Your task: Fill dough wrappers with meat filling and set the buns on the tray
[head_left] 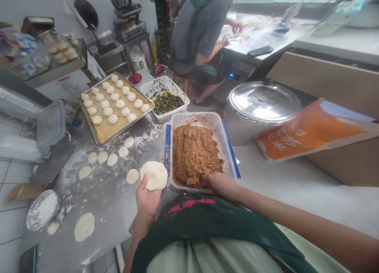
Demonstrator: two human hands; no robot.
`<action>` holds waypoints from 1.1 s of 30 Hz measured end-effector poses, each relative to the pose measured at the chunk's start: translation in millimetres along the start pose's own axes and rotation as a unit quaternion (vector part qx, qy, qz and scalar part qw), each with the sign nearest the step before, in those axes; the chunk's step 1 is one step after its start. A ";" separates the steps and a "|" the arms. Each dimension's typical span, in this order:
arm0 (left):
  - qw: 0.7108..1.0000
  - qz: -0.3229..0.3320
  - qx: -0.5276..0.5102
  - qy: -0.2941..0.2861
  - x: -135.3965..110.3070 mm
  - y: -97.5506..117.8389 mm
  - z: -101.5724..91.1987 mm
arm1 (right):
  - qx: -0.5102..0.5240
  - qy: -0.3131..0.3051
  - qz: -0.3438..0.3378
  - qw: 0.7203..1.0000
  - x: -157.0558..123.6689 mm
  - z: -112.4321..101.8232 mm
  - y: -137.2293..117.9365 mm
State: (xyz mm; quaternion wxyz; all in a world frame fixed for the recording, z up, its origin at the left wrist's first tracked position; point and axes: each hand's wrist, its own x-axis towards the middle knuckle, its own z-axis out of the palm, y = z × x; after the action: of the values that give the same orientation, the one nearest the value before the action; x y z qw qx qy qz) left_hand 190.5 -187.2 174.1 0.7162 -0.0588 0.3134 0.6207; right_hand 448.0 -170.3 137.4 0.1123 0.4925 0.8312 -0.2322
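Left hand [149,202] has the dough wrapper [154,175] lying across palm and fingers, thumb over its near edge, just left of the filling tub [194,114]. Right hand [215,183] is at the tub's near right corner, fingers down against the brown filling [194,150] — fingertips hidden, can't tell if they're closed on any. Tub sits at the right end of the worktop [111,206], near wall close to the apron [213,221], floor [275,182] showing past its right side. Blue edging [167,146] shows along both long sides. Tight at the far end: a white tub [166,118] of chopped green filling [166,102] stands just beyond, with the tray [126,126] of shaped buns [115,96] beside it. More room left of the left hand — floured metal, small dough discs [112,159] scattered toward the tray, one larger flat disc [84,227] near the front edge, flour bowl [30,221] at the left edge. Right of the tub, a lidded pot [263,101] and an orange bag [308,127] bound the space. Behind, a co-worker [198,40] bends over a white counter [251,42].
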 end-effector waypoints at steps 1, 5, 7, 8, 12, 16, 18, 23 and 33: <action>1.000 0.004 -0.003 0.009 1.2 -0.1 0.1 | 0.016 0.001 0.005 1.000 1.0 -2.0 1.8; 0.999 -0.002 0.005 0.052 9.0 -5.8 9.1 | 0.053 0.048 0.037 0.997 2.5 -28.4 9.6; 0.998 -0.020 0.015 0.057 14.9 -14.5 20.8 | 0.079 0.100 0.031 0.991 0.7 -47.4 6.7; 0.998 -0.034 0.019 0.051 18.1 -20.3 28.5 | 0.096 0.131 0.022 0.986 -0.5 -56.1 2.9; 0.995 -0.098 0.011 -0.006 28.7 -44.7 64.0 | 0.137 0.254 -0.035 0.957 -1.3 -72.4 -19.6; 0.993 -0.115 -0.016 -0.010 33.2 -54.7 81.3 | 0.080 0.332 -0.079 0.937 2.9 -61.1 -28.2; 0.991 -0.132 -0.015 0.015 34.1 -54.3 77.8 | 0.040 0.328 -0.104 0.938 0.4 -56.4 -22.0; 0.994 -0.093 -0.021 0.053 35.8 -50.8 64.3 | 0.020 0.274 -0.105 0.956 -19.6 -70.1 -2.1; 0.997 0.013 0.013 0.069 38.6 -23.3 62.1 | 0.114 0.162 0.045 0.979 -40.4 -66.4 18.1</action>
State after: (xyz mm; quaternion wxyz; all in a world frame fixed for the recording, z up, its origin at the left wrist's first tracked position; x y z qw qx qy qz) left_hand 236.7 -130.2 196.4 0.6857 -0.0883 0.3711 0.6199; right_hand 486.4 -161.0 206.8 -0.0705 0.5699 0.7835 -0.2375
